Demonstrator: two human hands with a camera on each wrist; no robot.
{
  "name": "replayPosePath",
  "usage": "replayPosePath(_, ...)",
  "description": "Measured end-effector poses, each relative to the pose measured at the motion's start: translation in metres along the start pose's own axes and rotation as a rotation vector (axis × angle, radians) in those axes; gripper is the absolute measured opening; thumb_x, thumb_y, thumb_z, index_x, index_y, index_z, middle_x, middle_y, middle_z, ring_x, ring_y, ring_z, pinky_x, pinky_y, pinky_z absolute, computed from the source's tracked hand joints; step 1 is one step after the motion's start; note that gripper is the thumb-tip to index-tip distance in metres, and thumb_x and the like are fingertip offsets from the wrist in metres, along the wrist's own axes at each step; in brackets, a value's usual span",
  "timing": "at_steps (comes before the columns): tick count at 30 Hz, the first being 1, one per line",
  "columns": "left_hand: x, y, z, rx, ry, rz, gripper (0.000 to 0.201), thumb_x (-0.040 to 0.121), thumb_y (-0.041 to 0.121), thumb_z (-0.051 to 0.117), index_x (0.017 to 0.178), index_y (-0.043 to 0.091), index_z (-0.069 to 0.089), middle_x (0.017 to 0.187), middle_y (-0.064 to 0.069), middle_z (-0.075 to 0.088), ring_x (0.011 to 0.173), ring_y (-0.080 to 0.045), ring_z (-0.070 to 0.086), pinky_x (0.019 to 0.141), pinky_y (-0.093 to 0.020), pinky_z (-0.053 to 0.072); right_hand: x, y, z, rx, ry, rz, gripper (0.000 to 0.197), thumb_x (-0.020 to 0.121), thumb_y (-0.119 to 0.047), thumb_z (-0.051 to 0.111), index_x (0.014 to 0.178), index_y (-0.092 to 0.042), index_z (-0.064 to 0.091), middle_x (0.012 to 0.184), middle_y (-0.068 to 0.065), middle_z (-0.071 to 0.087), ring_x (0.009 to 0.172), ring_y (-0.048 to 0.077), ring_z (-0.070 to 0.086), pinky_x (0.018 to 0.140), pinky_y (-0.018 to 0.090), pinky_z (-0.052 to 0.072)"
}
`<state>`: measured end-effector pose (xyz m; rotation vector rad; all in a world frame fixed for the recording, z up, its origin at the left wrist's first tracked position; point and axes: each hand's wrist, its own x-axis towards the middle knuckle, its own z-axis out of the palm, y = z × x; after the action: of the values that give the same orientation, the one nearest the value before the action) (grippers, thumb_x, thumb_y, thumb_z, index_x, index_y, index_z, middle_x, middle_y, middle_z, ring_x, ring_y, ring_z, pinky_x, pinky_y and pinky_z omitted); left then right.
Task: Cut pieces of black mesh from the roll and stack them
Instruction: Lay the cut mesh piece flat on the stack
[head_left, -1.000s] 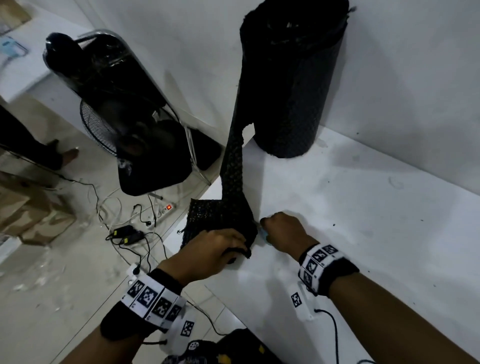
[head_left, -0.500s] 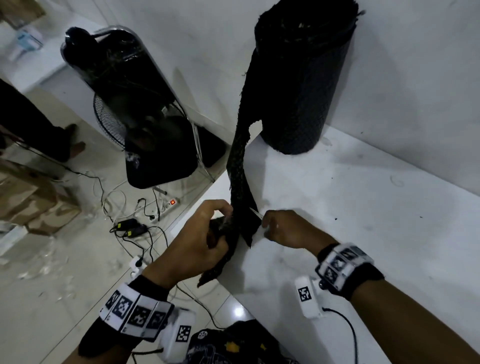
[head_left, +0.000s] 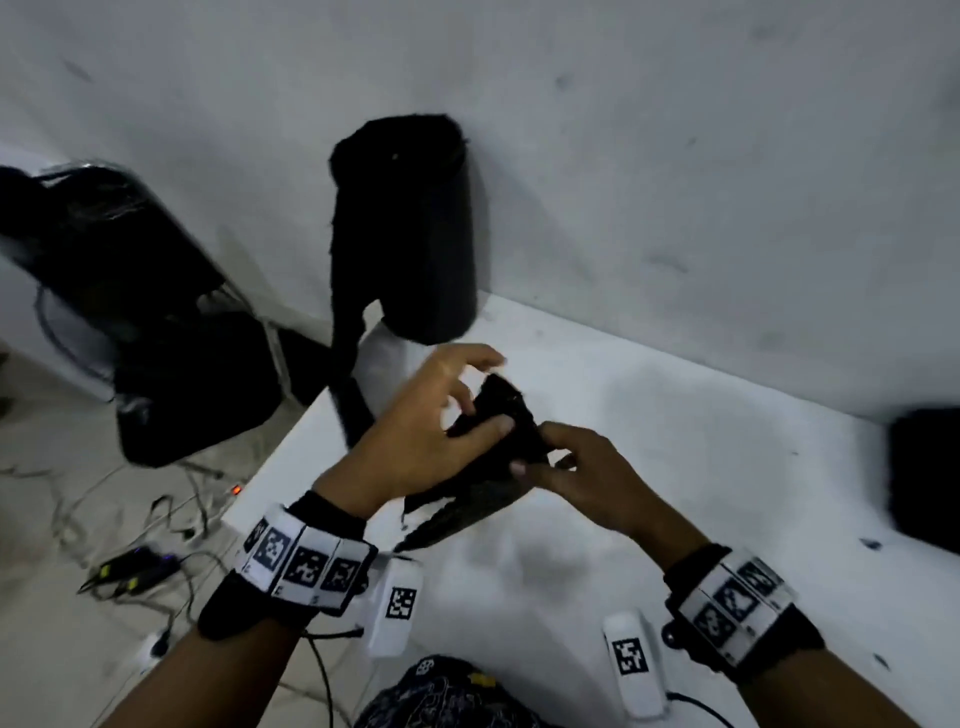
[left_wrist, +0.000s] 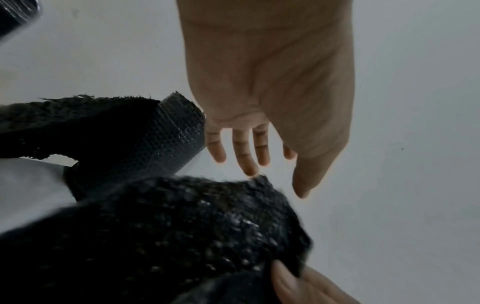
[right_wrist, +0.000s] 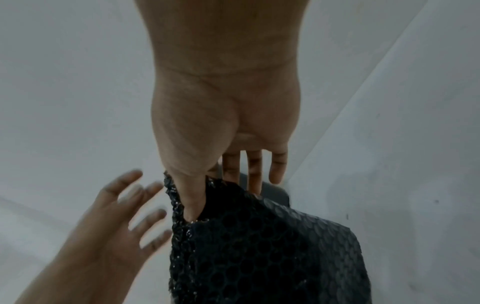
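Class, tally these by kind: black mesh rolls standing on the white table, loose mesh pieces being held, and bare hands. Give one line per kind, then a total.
Mesh roll: 1
Mesh piece, pinched by the right hand: 1
Hands, left hand and right hand: 2
Total: 4

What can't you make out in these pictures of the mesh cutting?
- Cutting tool: none shows; in the head view the right hand and the mesh piece could hide one.
- Whether the piece is fully cut from the roll: the left hand covers the strip.
- Dark thing on the table: cut off by the head view's right edge, blurred.
- Left hand: motion-blurred in the right wrist view.
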<state>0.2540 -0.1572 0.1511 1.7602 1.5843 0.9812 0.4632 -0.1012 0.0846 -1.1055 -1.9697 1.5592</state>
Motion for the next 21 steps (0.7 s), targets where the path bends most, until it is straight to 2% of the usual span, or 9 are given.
replayPosePath(2,0.005,0.002,0.008,0.001,0.139,-0.045,0.049,0.086,0.041,0.072,0.129,0.034,0.049,0.125,0.023,0.051,0.101,-0.005,0.056,0.085,-0.009,0.039,-0.019,0.002,-0.031,0.033,0.086,-0.010,0.020,0.087,-0.038,0.072,0.101,-0.025,0.069,0.099,-0.009,0.072,0.098,0.012,0.067,0.084,0.037,0.053)
replayPosePath(4,0.008,0.001,0.023,-0.073,0.172,-0.193,0.062,0.081,0.054,0.064,0.136,0.031,0.046,0.127,0.020,0.050,0.108,0.002,0.052,0.085,-0.012,0.039,-0.040,0.005,-0.062,0.110,0.180,0.004,0.018,0.092,-0.021,0.069,0.110,-0.020,0.069,0.107,-0.006,0.074,0.103,0.012,0.068,0.091,0.033,0.052)
replayPosePath(7,0.009,-0.002,0.059,-0.100,-0.032,-0.336,0.083,0.073,0.063,0.064,0.146,0.037,0.033,0.138,0.014,0.045,0.124,-0.007,0.047,0.092,-0.023,0.040,-0.069,0.006,-0.098,0.275,0.236,0.016,0.028,0.093,0.006,0.057,0.111,-0.013,0.067,0.106,-0.001,0.074,0.103,0.015,0.068,0.089,0.028,0.054)
replayPosePath(9,0.012,0.006,0.079,-0.158,-0.170,-0.275,0.092,0.068,0.073,0.069,0.147,0.045,0.030,0.144,0.019,0.043,0.129,-0.004,0.046,0.097,-0.027,0.042,-0.084,0.008,-0.116,0.376,0.258,0.031,0.033,0.092,0.011,0.051,0.111,-0.012,0.066,0.105,0.002,0.073,0.103,0.018,0.068,0.087,0.030,0.055)
replayPosePath(11,0.018,0.022,0.091,-0.275,-0.268,-0.189,0.092,0.063,0.080,0.070,0.142,0.047,0.037,0.143,0.021,0.050,0.128,-0.001,0.051,0.099,-0.028,0.048,-0.096,0.012,-0.131,0.421,0.294,0.059,0.033,0.093,0.009,0.049,0.110,-0.012,0.066,0.103,0.000,0.073,0.100,0.016,0.068,0.083,0.028,0.054)
replayPosePath(14,0.026,0.051,0.107,-0.215,-0.407,-0.105,0.068,0.070,0.060,0.079,0.131,0.043,0.055,0.131,0.023,0.061,0.123,0.001,0.056,0.099,-0.029,0.048,-0.110,0.017,-0.148,0.438,0.324,0.076,0.034,0.088,0.010,0.048,0.109,-0.011,0.065,0.100,0.000,0.073,0.099,0.017,0.067,0.080,0.027,0.054)
replayPosePath(17,0.032,0.071,0.124,-0.164,-0.388,-0.047,0.018,0.087,0.025,0.078,0.104,0.030,0.072,0.102,0.012,0.075,0.098,-0.006,0.070,0.090,-0.031,0.054,-0.124,0.024,-0.159,0.410,0.330,0.044,0.046,0.072,0.009,0.050,0.111,-0.010,0.067,0.104,0.008,0.073,0.101,0.021,0.068,0.086,0.034,0.057)
replayPosePath(19,0.037,0.081,0.129,-0.163,-0.343,-0.021,0.004,0.093,0.020,0.071,0.094,0.023,0.072,0.086,0.005,0.075,0.082,-0.011,0.071,0.081,-0.032,0.055,-0.132,0.032,-0.168,0.348,0.336,0.037,0.053,0.071,0.018,0.045,0.110,-0.010,0.068,0.104,0.010,0.073,0.100,0.022,0.068,0.086,0.038,0.055)
replayPosePath(21,0.043,0.091,0.132,-0.154,-0.332,-0.003,0.003,0.095,0.022,0.068,0.093,0.023,0.069,0.079,0.005,0.071,0.072,-0.010,0.067,0.072,-0.029,0.053,-0.139,0.040,-0.176,0.322,0.340,0.044,0.047,0.070,0.014,0.048,0.107,-0.009,0.067,0.097,0.004,0.072,0.093,0.016,0.066,0.079,0.035,0.052)
